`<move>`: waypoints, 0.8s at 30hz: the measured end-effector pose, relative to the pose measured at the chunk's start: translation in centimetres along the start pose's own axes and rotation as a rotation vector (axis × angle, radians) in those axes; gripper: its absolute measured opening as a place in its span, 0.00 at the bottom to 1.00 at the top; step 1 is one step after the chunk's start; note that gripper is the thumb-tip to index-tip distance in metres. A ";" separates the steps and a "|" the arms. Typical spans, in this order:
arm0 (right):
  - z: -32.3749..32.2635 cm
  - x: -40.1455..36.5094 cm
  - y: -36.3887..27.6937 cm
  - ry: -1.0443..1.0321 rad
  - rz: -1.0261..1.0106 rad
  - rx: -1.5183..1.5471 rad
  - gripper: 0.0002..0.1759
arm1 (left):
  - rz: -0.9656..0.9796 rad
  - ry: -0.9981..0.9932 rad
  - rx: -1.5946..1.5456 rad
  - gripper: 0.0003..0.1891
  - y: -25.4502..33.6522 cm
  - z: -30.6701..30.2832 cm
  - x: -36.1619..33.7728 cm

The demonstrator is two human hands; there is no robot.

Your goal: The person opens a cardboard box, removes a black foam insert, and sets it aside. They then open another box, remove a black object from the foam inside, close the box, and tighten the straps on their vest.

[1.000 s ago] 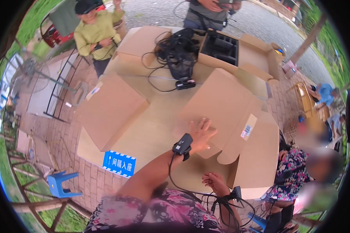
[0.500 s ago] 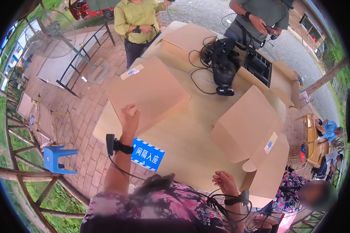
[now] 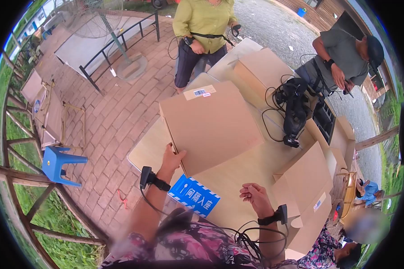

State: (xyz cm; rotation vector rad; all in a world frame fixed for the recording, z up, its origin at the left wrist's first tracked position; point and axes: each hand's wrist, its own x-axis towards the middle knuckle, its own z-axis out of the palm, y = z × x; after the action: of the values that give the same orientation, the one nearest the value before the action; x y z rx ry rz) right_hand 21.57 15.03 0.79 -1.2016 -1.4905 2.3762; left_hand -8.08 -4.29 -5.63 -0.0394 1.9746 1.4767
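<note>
On the table lies a flat closed cardboard box (image 3: 211, 125) with a white label at its far edge. My left hand (image 3: 171, 160) touches the near left edge of this box, thumb over the top and fingers at the side. Whether it grips the edge is hard to tell. Just below is a blue sign (image 3: 194, 195) with white characters on the table edge. My right hand (image 3: 256, 196) hovers over the near part of the table, fingers curled and apart, with nothing in it. Right of it stands a second cardboard box (image 3: 303, 179).
Black straps and cables (image 3: 292, 107) lie across the table beside another carton (image 3: 265, 71). Two people stand at the far side; others are at the right. A blue stool (image 3: 60, 165) stands on the brick floor at left. Cables hang from my wrists.
My left hand has come down from above the flat box to its near left edge. The view has shifted, and the box sits farther right in it. My right hand is still empty.
</note>
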 end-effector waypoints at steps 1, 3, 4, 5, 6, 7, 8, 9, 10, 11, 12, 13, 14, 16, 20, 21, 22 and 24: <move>0.5 0.1 0.7 -0.023 0.016 -0.002 0.13 | -0.004 -0.001 0.000 0.39 0.1 -0.1 0.2; 1.7 -0.3 1.6 -0.016 0.060 -0.012 0.13 | 0.018 0.003 0.028 0.40 0.0 0.0 0.4; 2.1 -0.5 1.9 -0.016 0.097 -0.020 0.14 | 0.016 0.004 0.022 0.40 -1.2 0.1 1.2; 2.2 -0.6 2.6 -0.019 0.139 -0.022 0.13 | 0.101 0.012 0.037 0.42 -3.3 0.4 2.5; 2.4 -0.9 3.1 -0.018 0.137 -0.021 0.13 | 0.186 0.018 0.056 0.43 -3.4 0.4 2.7; 2.6 -1.2 3.5 -0.023 0.158 -0.010 0.13 | 0.189 0.014 0.058 0.43 -3.5 0.2 2.9; 2.8 -1.6 3.9 -0.024 0.178 0.001 0.13 | 0.108 -0.025 0.008 0.45 -2.0 0.0 1.8; 2.8 -2.0 4.2 -0.023 0.176 0.006 0.13 | 0.024 -0.066 -0.040 0.46 -0.8 -0.2 1.0; 2.8 -2.5 4.3 -0.014 0.177 0.009 0.13 | 0.022 -0.075 -0.038 0.46 -0.3 -0.3 0.8; 2.8 -2.9 4.5 0.006 0.184 0.006 0.13 | 0.001 -0.090 -0.068 0.46 -0.1 -0.5 0.7; 2.9 -3.3 4.6 0.023 0.191 0.003 0.14 | -0.020 -0.102 -0.098 0.47 -0.1 -0.6 0.7; 2.9 -3.7 4.8 0.025 0.192 0.005 0.14 | -0.021 -0.104 -0.095 0.47 -0.4 -0.6 0.8; 2.8 -4.1 5.1 0.045 0.191 0.014 0.14 | 0.007 -0.115 -0.113 0.46 -0.9 -0.5 1.0; 2.6 -4.7 5.6 0.067 0.190 0.026 0.14 | 0.035 -0.128 -0.128 0.46 -1.4 -0.3 1.2; 2.2 -6.0 7.0 0.092 0.189 0.083 0.13 | 0.120 -0.113 -0.118 0.46 -4.7 1.1 2.1; 2.1 -6.2 7.4 0.084 0.182 0.097 0.13 | 0.191 -0.091 -0.104 0.45 -5.4 1.4 1.8; 2.1 -6.4 7.7 0.077 0.182 0.099 0.13 | 0.193 -0.084 -0.101 0.45 -6.1 1.8 1.3; 1.8 -6.9 8.1 0.072 0.193 0.095 0.13 | 0.203 -0.077 -0.094 0.44 -6.1 2.8 -0.4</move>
State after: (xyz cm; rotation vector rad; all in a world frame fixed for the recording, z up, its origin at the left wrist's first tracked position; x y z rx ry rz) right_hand 27.68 6.37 -1.38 -1.4516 -1.2784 2.4603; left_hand -4.00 -4.16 -11.00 0.1793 1.8904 1.6738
